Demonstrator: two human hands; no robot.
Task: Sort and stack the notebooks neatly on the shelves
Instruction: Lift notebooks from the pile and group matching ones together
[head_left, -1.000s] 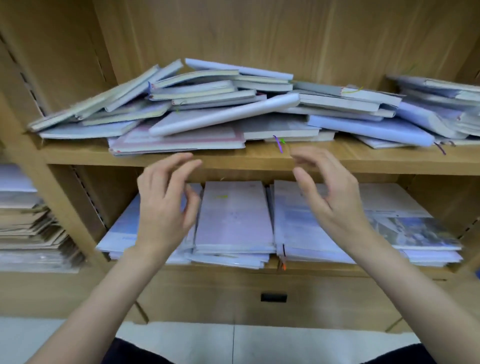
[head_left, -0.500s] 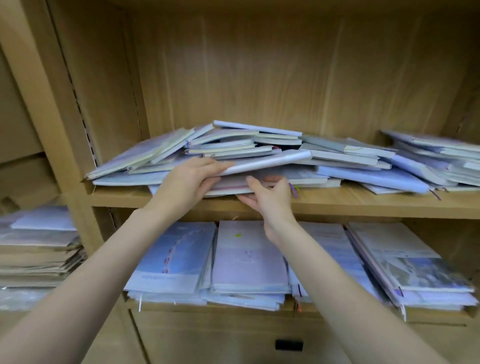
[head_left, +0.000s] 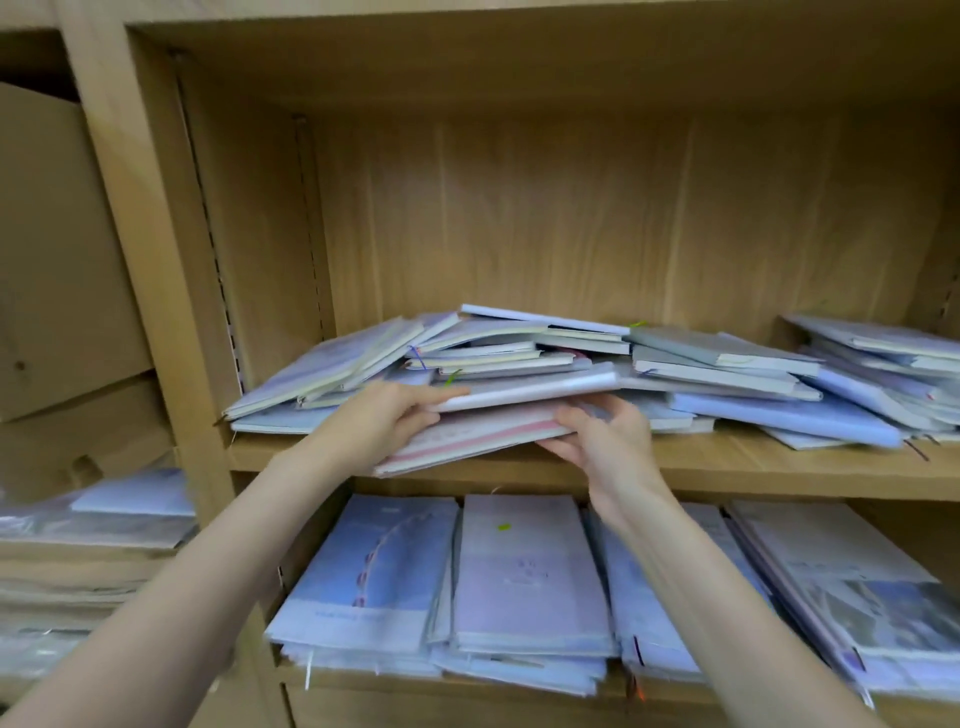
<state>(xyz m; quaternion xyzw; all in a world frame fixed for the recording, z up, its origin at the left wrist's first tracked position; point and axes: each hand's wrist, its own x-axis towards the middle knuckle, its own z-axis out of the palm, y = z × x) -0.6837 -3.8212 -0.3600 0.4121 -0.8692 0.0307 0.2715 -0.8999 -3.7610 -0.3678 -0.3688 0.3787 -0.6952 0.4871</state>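
Bookcase (head_left: 156, 291): light wood, two shelves in view.
Upper shelf (head_left: 727, 462): carries a loose heap of notebooks (head_left: 519, 348), tilted and overlapping, spread from left wall to right edge of view.
Lower shelf (head_left: 467, 691): four flat stacks side by side; the lilac stack (head_left: 524, 571) sits second from left.
Pink-edged notebooks (head_left: 467, 439): at the front bottom of the heap, near end lifted and jutting past the upper shelf edge.
Left hand (head_left: 382, 421): fingers on top of the pink-edged notebooks, under a white notebook (head_left: 524, 387); grip holding their left corner.
Right hand (head_left: 605, 436): palm under the right end, thumb on the edge; grip holding the same notebooks.
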